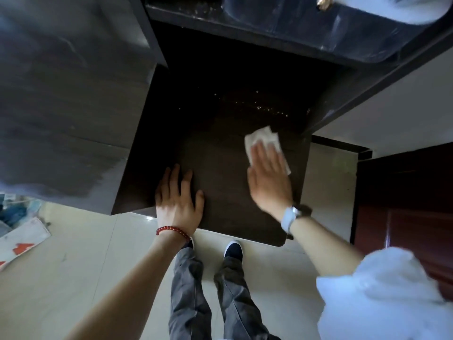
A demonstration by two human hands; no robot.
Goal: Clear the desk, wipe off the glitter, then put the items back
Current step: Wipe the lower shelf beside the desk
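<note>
The person stands over a dark brown table (220,155) and looks straight down at it. The right hand (268,177) lies flat on a white tissue (259,138), pressing it against the table top near the right edge. Its fingers (263,155) are stretched out and close together, not curled around the tissue; the paper shows beyond the fingertips and along the outer side of the hand. A wristwatch with a pale strap (290,217) sits on the right wrist, and a white sleeve (382,290) is pushed up near the elbow.

The left hand (177,200) rests palm down on the table near its front edge, well apart from the right hand. Its fingers (174,177) are spread and hold nothing. A red bead bracelet (172,230) circles the left wrist.

Gold glitter (259,104) is scattered as small bright specks on the table top just beyond the tissue, in the shadowed part towards the back. More specks (196,11) show on a black ledge higher up at the top of the view.

Below the table edge are the person's grey trousers (196,290) and dark shoes with white soles (232,251) on a pale tiled floor (85,253). At the left, on the floor, lies a white item with red marks (22,241). A reddish-brown wooden panel (404,204) stands at the right.
</note>
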